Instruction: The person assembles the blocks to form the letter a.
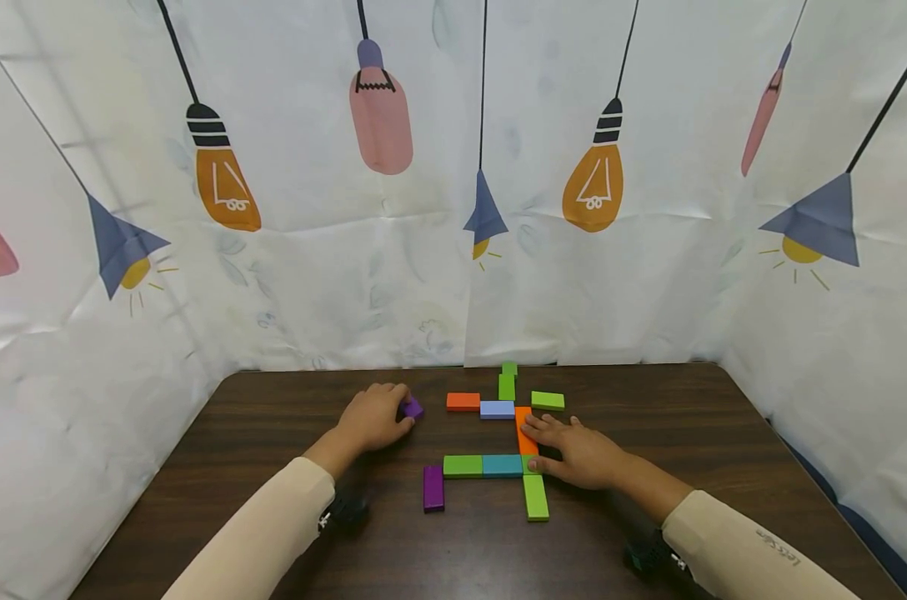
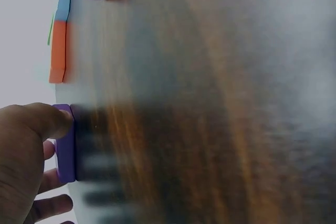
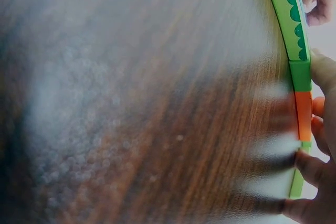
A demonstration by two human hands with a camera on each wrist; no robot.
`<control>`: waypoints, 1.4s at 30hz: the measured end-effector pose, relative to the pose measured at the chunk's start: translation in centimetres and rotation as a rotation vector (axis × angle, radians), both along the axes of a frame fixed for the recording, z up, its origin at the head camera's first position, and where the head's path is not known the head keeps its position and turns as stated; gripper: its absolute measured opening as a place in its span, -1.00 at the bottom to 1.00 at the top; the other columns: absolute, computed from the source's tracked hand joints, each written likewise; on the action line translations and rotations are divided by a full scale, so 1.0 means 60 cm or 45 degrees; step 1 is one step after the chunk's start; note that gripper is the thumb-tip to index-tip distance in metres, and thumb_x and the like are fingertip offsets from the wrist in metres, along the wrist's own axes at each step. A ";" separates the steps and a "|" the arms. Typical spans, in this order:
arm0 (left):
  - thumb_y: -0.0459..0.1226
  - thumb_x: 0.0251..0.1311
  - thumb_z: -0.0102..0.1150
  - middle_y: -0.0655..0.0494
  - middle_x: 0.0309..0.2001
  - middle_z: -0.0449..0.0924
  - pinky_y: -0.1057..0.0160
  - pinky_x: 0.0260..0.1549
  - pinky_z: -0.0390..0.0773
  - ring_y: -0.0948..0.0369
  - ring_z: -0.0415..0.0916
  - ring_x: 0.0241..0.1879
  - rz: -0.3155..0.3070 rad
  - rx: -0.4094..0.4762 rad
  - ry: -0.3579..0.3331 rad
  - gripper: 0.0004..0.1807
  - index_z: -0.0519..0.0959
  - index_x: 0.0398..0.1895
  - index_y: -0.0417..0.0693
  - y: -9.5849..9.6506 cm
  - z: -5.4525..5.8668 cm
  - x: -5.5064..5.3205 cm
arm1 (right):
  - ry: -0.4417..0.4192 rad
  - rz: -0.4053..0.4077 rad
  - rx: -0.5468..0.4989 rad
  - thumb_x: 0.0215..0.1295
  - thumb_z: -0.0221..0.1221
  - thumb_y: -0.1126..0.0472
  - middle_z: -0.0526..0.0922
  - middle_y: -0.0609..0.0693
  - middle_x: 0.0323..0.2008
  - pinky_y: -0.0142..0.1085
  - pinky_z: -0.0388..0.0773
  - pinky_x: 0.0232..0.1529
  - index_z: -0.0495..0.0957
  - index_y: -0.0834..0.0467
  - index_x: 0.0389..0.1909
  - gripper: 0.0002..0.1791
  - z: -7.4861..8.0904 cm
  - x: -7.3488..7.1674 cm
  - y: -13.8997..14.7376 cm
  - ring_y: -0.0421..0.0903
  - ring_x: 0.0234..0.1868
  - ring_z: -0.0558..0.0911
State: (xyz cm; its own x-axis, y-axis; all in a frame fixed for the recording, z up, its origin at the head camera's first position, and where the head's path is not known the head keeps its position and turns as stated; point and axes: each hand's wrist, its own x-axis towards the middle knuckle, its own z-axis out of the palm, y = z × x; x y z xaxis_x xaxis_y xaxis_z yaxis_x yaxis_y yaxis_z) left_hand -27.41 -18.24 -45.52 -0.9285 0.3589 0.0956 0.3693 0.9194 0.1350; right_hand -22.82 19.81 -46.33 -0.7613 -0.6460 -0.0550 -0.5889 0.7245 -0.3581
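Observation:
My left hand (image 1: pixel 376 416) pinches a violet block (image 1: pixel 412 407) at the left of the layout. In the left wrist view the thumb lies on the near face of that violet block (image 2: pixel 65 145), with fingertips behind it. My right hand (image 1: pixel 579 452) lies with fingers spread over the upright orange block (image 1: pixel 524 431), partly covering it. The right thumb is at a small green block (image 1: pixel 529 468) at the corner. In the right wrist view some fingertips reach down beside the orange block (image 3: pixel 303 114), and the patterned light green block (image 3: pixel 289 22) extends beyond the thumb.
A green block (image 1: pixel 463 467) and a teal one (image 1: pixel 502 466) form a row, with a dark purple block (image 1: pixel 433 489) at its left end. Farther back lie orange (image 1: pixel 463 402), light blue (image 1: pixel 497 410) and several green blocks (image 1: pixel 507 387). A patterned curtain (image 1: pixel 423 283) borders the wooden table (image 1: pixel 273 433).

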 end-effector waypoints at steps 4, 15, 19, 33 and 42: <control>-0.01 0.24 0.38 0.09 -0.14 0.61 -0.07 -0.11 0.53 0.02 0.54 -0.08 -0.006 -0.004 0.011 -0.60 0.58 0.00 -0.03 -0.002 0.000 0.013 | -0.002 -0.012 0.010 0.49 0.03 -0.31 0.20 -0.02 0.56 0.31 0.02 0.42 0.23 0.04 0.58 -0.21 0.001 0.001 -0.001 0.11 0.54 0.18; 0.05 0.16 0.42 0.15 -0.12 0.63 -0.04 -0.07 0.54 0.06 0.55 -0.05 -0.024 0.050 0.065 -0.54 0.60 0.00 0.01 -0.008 -0.010 0.050 | -0.001 -0.001 -0.003 0.49 0.03 -0.32 0.22 -0.01 0.55 0.33 0.04 0.41 0.24 0.06 0.57 -0.20 -0.004 0.000 -0.001 0.12 0.54 0.20; 0.06 0.15 0.43 0.16 -0.12 0.63 -0.06 -0.03 0.53 0.07 0.54 -0.02 -0.039 0.086 0.083 -0.55 0.60 -0.02 0.03 -0.006 -0.014 0.063 | 0.004 0.004 -0.002 0.49 0.01 -0.33 0.22 -0.01 0.55 0.33 0.04 0.40 0.24 0.05 0.57 -0.19 -0.006 -0.001 -0.001 0.11 0.54 0.20; 0.07 0.16 0.44 0.10 -0.02 0.64 -0.07 0.12 0.50 0.03 0.53 0.10 -0.067 0.216 0.171 -0.54 0.63 -0.02 -0.01 -0.010 -0.004 0.100 | 0.005 -0.001 -0.003 0.49 0.01 -0.34 0.21 -0.02 0.55 0.33 0.03 0.41 0.24 0.05 0.58 -0.19 -0.006 -0.003 -0.002 0.10 0.54 0.19; 0.04 0.13 0.49 0.18 -0.02 0.62 0.00 0.00 0.56 0.12 0.54 0.03 -0.081 0.282 0.156 -0.56 0.62 -0.03 0.05 -0.006 -0.004 0.132 | 0.006 -0.003 -0.003 0.49 0.00 -0.34 0.21 -0.02 0.55 0.33 0.02 0.41 0.23 0.05 0.58 -0.18 -0.008 -0.004 -0.001 0.10 0.54 0.19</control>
